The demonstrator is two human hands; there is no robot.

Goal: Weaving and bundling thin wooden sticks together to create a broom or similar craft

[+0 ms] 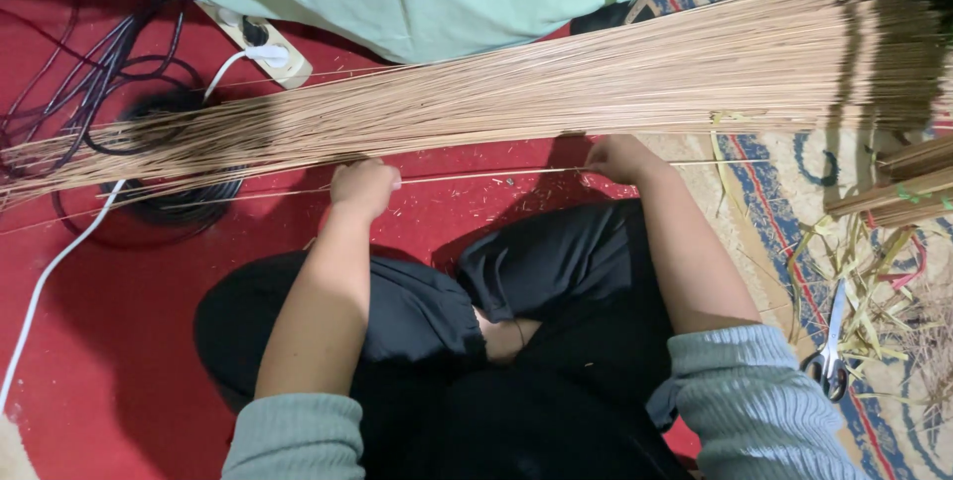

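Breakage is risked where one thin stick (496, 175), pulled clear of the long bundle (516, 93) lying across the red floor (99, 341), is pinched between the closed left hand (363, 187) and right hand (617, 157), since hard bending could snap it or scatter neighbouring sticks.

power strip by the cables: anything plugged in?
Yes. A white plug sits in the power strip, its white cable trailing across the red floor. Whether the strip is switched on, cannot tell.

Red floor (119, 361), patterned rug (784, 192) alongside
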